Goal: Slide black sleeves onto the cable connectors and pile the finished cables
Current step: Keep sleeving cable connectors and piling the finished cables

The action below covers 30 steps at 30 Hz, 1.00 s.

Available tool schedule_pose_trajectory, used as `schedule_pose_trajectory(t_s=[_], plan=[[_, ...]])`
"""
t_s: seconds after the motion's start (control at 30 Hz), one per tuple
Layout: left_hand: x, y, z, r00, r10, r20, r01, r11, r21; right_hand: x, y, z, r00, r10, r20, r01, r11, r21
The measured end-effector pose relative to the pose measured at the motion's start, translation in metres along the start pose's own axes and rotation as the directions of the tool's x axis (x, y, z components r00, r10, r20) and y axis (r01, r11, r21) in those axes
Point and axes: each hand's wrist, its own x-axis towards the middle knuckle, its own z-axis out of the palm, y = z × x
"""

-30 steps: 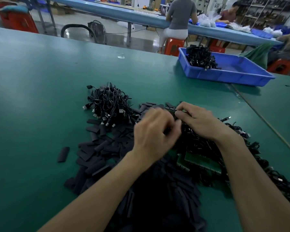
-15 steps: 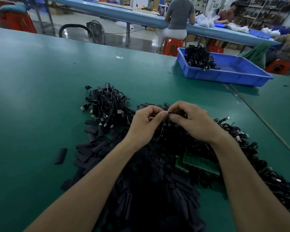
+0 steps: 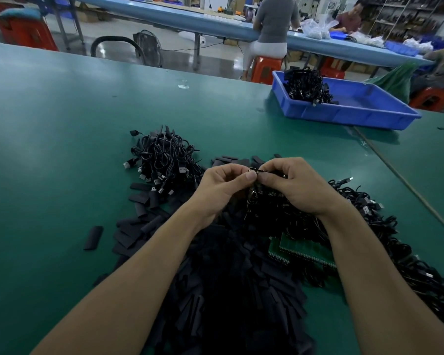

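The cable (image 3: 264,171) is held clear of the green table (image 3: 62,149), between both hands near the middle of the head view. Its visible stretch lies roughly level, left to right, with its end turned toward the left hand (image 3: 222,187). It is pinched by thumb and forefinger of the right hand (image 3: 296,188). The left hand's thumb and forefinger are closed at the cable's tip on a small dark piece, judged to be a sleeve (image 3: 252,171), though this cannot be told for certain. The two hands' fingertips nearly touch. The coming push is judged to run along that level line, from left hand toward right. The heap of loose sleeves (image 3: 215,290) lies under the forearms. The pile of cables (image 3: 162,160) judged finished lies just left of the left hand, the nearer one.
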Motion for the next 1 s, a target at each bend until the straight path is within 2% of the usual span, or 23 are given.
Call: schedule_pose_trajectory(t_s=[0.13, 0.27, 0.3, 0.37, 0.43, 0.53, 0.6, 0.67, 0.7, 0.73, 0.8, 0.87, 0.9, 0.97, 1.0], plan=[[0.002, 0.001, 0.006, 0.992, -0.103, 0.074, 0.115, 0.976, -0.184, -0.002, 0.0, -0.007, 0.999, -0.014, 0.043, 0.009, 0.993, 0.117], [0.003, 0.005, 0.013, 0.977, -0.152, 0.152, 0.201, 0.895, -0.398, -0.004, -0.005, -0.008, 0.996, -0.022, 0.086, -0.004, 0.957, 0.291], [0.003, 0.006, 0.015, 0.979, -0.15, 0.138, 0.194, 0.894, -0.405, -0.004, -0.006, -0.008, 0.999, -0.008, 0.038, -0.005, 0.948, 0.317], [0.003, 0.01, 0.016, 0.99, -0.131, 0.048, 0.139, 0.925, -0.354, -0.002, -0.005, -0.011, 0.986, 0.036, -0.16, 0.012, 0.958, 0.287], [0.004, 0.015, 0.014, 0.997, -0.048, -0.067, 0.025, 0.95, -0.312, -0.001, -0.002, -0.021, 0.908, 0.07, -0.413, 0.009, 0.983, 0.185], [0.003, 0.025, 0.005, 0.975, 0.073, -0.211, -0.144, 0.928, -0.344, 0.002, 0.002, -0.04, 0.684, 0.088, -0.724, -0.011, 0.994, 0.111], [0.001, 0.034, -0.001, 0.951, 0.161, -0.265, -0.227, 0.944, -0.241, 0.003, -0.001, -0.047, 0.519, -0.001, -0.855, 0.04, 0.999, 0.023], [-0.001, 0.041, -0.008, 0.92, 0.259, -0.293, -0.289, 0.955, -0.064, 0.002, -0.007, -0.047, 0.432, -0.132, -0.892, 0.083, 0.991, -0.106], [-0.002, 0.045, -0.011, 0.903, 0.308, -0.3, -0.315, 0.949, 0.027, 0.001, -0.008, -0.044, 0.435, -0.201, -0.878, 0.089, 0.98, -0.18], [-0.003, 0.048, -0.014, 0.885, 0.359, -0.295, -0.341, 0.933, 0.113, -0.002, -0.007, -0.04, 0.475, -0.26, -0.841, 0.075, 0.964, -0.255], [-0.004, 0.054, -0.022, 0.858, 0.453, -0.244, -0.381, 0.878, 0.291, -0.008, -0.001, -0.031, 0.662, -0.278, -0.696, -0.013, 0.924, -0.382], [-0.006, 0.057, -0.031, 0.856, 0.493, -0.158, -0.376, 0.802, 0.464, -0.018, 0.003, -0.021, 0.846, -0.177, -0.503, -0.109, 0.866, -0.488], [-0.007, 0.058, -0.036, 0.869, 0.479, -0.122, -0.358, 0.781, 0.512, -0.023, 0.002, -0.017, 0.902, -0.117, -0.415, -0.128, 0.846, -0.517], [-0.009, 0.057, -0.046, 0.915, 0.398, -0.072, -0.296, 0.78, 0.552, -0.029, -0.005, -0.01, 0.968, -0.02, -0.249, -0.135, 0.798, -0.587], [-0.01, 0.056, -0.05, 0.938, 0.343, -0.05, -0.253, 0.776, 0.578, -0.031, -0.011, -0.005, 0.988, 0.049, -0.149, -0.136, 0.743, -0.655]])
